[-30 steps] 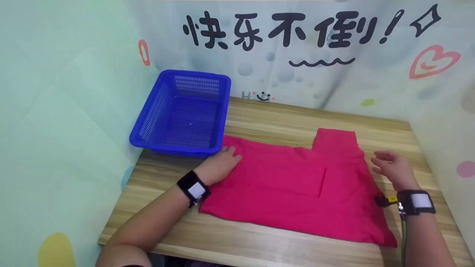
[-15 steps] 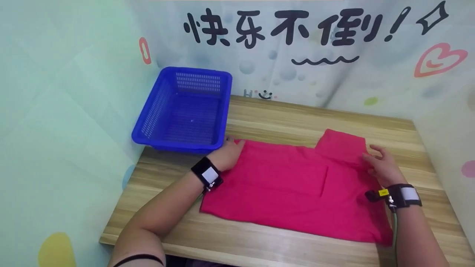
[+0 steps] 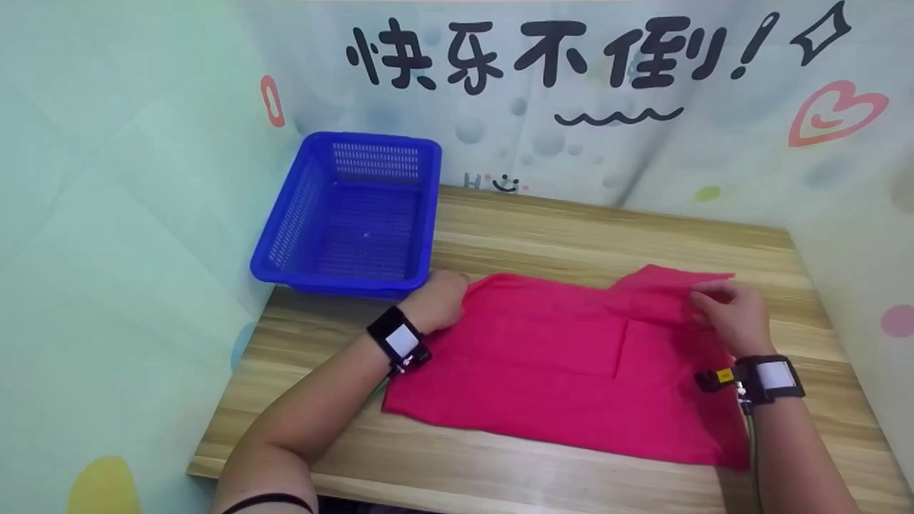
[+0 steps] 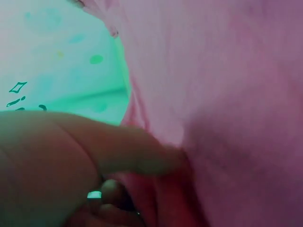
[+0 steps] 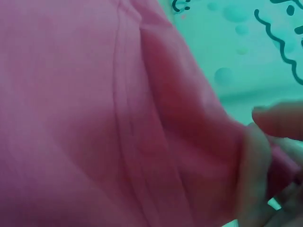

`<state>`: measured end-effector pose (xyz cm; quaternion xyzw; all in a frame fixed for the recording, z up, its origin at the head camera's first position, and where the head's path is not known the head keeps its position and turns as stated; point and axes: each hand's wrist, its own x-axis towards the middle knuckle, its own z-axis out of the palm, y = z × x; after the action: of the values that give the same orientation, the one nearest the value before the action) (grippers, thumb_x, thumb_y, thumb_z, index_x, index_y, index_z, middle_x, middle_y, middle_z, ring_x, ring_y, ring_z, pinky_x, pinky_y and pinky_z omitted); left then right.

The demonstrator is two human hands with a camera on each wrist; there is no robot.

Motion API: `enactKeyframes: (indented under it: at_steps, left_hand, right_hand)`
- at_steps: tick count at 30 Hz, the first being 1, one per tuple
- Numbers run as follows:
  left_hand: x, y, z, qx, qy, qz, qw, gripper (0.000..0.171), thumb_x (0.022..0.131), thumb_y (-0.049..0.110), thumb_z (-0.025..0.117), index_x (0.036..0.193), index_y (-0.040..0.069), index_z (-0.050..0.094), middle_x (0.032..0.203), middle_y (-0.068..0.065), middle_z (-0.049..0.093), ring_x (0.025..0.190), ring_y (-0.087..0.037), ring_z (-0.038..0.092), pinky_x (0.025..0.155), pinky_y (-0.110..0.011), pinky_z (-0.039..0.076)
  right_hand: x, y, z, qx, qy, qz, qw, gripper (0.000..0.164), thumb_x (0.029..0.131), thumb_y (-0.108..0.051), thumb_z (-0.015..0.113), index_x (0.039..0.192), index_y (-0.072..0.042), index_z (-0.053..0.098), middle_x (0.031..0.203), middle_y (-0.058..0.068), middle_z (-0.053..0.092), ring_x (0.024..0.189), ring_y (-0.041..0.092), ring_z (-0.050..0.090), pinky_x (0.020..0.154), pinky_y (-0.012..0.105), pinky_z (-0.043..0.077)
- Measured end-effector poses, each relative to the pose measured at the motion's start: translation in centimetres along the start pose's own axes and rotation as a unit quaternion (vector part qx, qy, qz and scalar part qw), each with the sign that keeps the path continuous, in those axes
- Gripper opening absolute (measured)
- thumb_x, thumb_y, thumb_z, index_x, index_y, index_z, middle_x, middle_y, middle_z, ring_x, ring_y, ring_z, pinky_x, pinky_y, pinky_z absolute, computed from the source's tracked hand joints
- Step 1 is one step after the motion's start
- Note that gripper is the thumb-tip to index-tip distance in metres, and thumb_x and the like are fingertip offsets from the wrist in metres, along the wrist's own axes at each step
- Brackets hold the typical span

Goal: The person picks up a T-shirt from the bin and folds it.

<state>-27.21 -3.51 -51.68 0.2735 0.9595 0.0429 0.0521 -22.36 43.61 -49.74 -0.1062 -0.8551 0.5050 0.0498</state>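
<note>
A red T-shirt (image 3: pixel 543 371) lies spread on the wooden table, its far edge lifted a little. At its far left corner, beside the basket, my left hand (image 3: pixel 439 300) pinches the cloth. In the left wrist view the thumb (image 4: pixel 137 151) presses into the fabric, with the other fingers behind it. My right hand (image 3: pixel 735 314) grips the shirt near the sleeve (image 3: pixel 678 280) at the far right, raising a fold there. The right wrist view shows a stitched seam (image 5: pixel 125 118) and cloth bunched between the fingers.
A blue plastic basket (image 3: pixel 432 214) with slotted sides stands at the back left, close to my left hand. Printed cloth walls (image 3: pixel 500 128) enclose the table (image 3: pixel 543 221) at the back and sides.
My right hand has moved left onto the shirt's sleeve end and taken hold of it. My left hand now pinches the far left corner; the far edge has risen and the sleeve has folded.
</note>
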Motion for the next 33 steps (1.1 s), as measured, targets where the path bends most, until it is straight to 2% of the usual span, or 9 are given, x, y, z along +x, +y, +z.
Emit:
enactKeyframes:
  at_steps: [2,6,9,12,18,22,25,28,33]
  left_hand:
    - [-0.2,-0.1,-0.2,-0.037,0.003,-0.007,0.9993,0.021,0.092,0.022,0.062,0.095,0.001,0.067,0.094,-0.018,0.071,0.095,-0.037,0.066,0.089,-0.048,0.050]
    - [-0.7,-0.3,-0.7,-0.062,0.006,-0.009,0.9980,0.030,0.095,0.026,0.061,0.103,-0.002,0.066,0.104,-0.021,0.068,0.107,-0.039,0.060,0.096,-0.050,0.047]
    - [-0.9,-0.6,-0.8,-0.056,0.008,0.003,0.9984,0.024,0.092,0.023,0.064,0.101,0.001,0.066,0.102,-0.018,0.068,0.105,-0.037,0.060,0.094,-0.049,0.048]
    - [-1.1,-0.7,-0.8,-0.046,0.018,0.022,0.9985,0.016,0.090,0.020,0.065,0.093,0.004,0.064,0.093,-0.015,0.069,0.095,-0.035,0.065,0.086,-0.048,0.050]
    - [-2.1,-0.2,-1.4,-0.046,0.042,0.042,0.9972,0.013,0.090,0.018,0.065,0.092,0.005,0.062,0.090,-0.015,0.069,0.090,-0.036,0.066,0.081,-0.048,0.052]
    - [-2.9,0.0,-1.8,-0.051,0.044,0.046,0.9966,0.015,0.091,0.018,0.066,0.096,0.004,0.062,0.094,-0.015,0.068,0.094,-0.035,0.065,0.085,-0.047,0.051]
    - [-3.2,-0.1,-1.8,-0.054,0.053,0.043,0.9962,0.014,0.091,0.017,0.066,0.096,0.005,0.061,0.095,-0.014,0.067,0.095,-0.033,0.064,0.086,-0.046,0.052]
    - [-3.4,-0.2,-1.6,-0.057,0.061,0.045,0.9955,0.013,0.090,0.015,0.066,0.096,0.006,0.060,0.094,-0.012,0.067,0.094,-0.032,0.065,0.083,-0.045,0.053]
    - [-3.6,0.1,-1.8,-0.066,0.064,0.056,0.9942,0.012,0.087,0.011,0.066,0.095,0.005,0.059,0.091,-0.013,0.067,0.090,-0.032,0.066,0.079,-0.045,0.053]
  right_hand:
    - [-0.3,-0.5,-0.1,0.107,0.009,0.006,0.994,0.025,0.087,-0.001,0.070,0.110,0.004,0.063,0.085,-0.009,0.065,0.062,0.006,0.069,0.059,0.023,0.058]
    - [-0.8,-1.2,-0.4,0.278,-0.018,0.006,0.960,0.040,0.083,0.011,0.069,0.117,-0.006,0.056,0.097,0.005,0.059,0.068,0.013,0.070,0.058,0.026,0.059]
    - [-1.2,-1.3,-0.9,0.307,-0.071,0.007,0.949,0.052,0.089,0.005,0.066,0.135,-0.012,0.050,0.112,0.006,0.059,0.071,0.012,0.066,0.058,0.025,0.059]
    - [-1.5,-1.0,-1.1,0.312,-0.093,0.012,0.945,0.046,0.095,0.001,0.059,0.138,-0.008,0.051,0.119,0.004,0.067,0.077,0.013,0.067,0.060,0.023,0.058]
    - [-3.2,-1.2,-0.7,0.359,-0.016,0.001,0.933,0.021,0.090,0.014,0.055,0.106,0.003,0.064,0.082,0.009,0.074,0.074,0.015,0.072,0.062,0.027,0.060]
    - [-3.7,-1.5,-0.7,0.224,0.054,0.044,0.972,0.034,0.087,0.003,0.067,0.118,-0.007,0.057,0.092,0.007,0.060,0.061,0.009,0.066,0.056,0.023,0.057]
    - [-3.3,-1.4,-1.0,0.031,0.022,0.086,0.996,0.063,0.091,-0.023,0.069,0.143,-0.006,0.038,0.116,0.023,0.057,0.064,0.002,0.064,0.059,0.021,0.056]
    - [-3.1,-0.7,-1.3,-0.152,-0.032,0.073,0.985,0.081,0.096,-0.043,0.058,0.150,0.006,0.023,0.130,0.039,0.052,0.070,0.010,0.069,0.065,0.026,0.057]
    - [-2.6,0.5,-1.4,-0.305,-0.007,0.005,0.952,0.060,0.095,-0.034,0.057,0.135,0.011,0.046,0.118,0.038,0.058,0.093,0.043,0.064,0.077,0.051,0.050]
